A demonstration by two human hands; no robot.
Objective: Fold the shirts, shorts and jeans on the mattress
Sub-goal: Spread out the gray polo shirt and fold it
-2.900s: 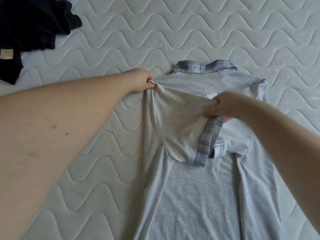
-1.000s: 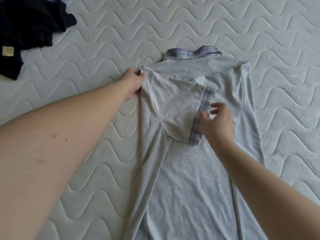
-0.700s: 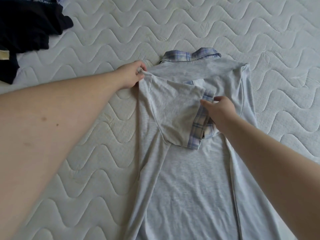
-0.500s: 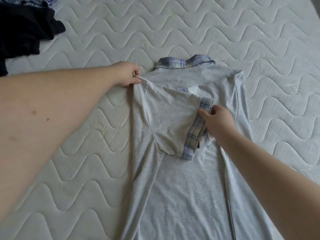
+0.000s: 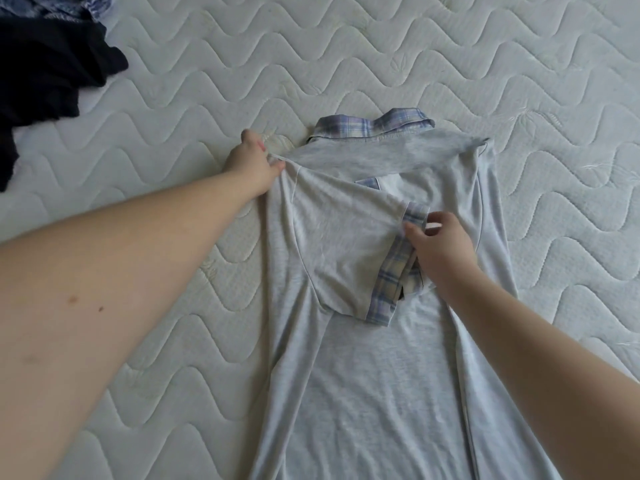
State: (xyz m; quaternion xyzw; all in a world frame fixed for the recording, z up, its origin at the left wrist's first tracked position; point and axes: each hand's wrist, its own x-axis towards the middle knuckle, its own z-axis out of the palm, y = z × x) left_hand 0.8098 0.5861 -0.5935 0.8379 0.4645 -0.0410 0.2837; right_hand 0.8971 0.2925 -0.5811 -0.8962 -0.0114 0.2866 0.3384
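A light grey shirt [image 5: 374, 368] with a plaid collar [image 5: 374, 128] lies face down on the white quilted mattress [image 5: 415, 57], both long sides folded inward. Its left sleeve, edged with a plaid cuff [image 5: 393, 271], is folded across the back. My left hand [image 5: 254, 164] pinches the fabric at the shirt's left shoulder corner. My right hand [image 5: 440, 247] sits at the upper end of the plaid cuff, thumb and fingers pinching its edge.
A heap of dark clothes [image 5: 45, 77] lies at the far left of the mattress, with a bit of blue patterned fabric [image 5: 62, 8] behind it. Bare mattress surrounds the shirt on the left, right and beyond the collar.
The right hand slid from the cuff's middle to its upper end. The left hand kept its hold on the shoulder corner. The view shifted slightly.
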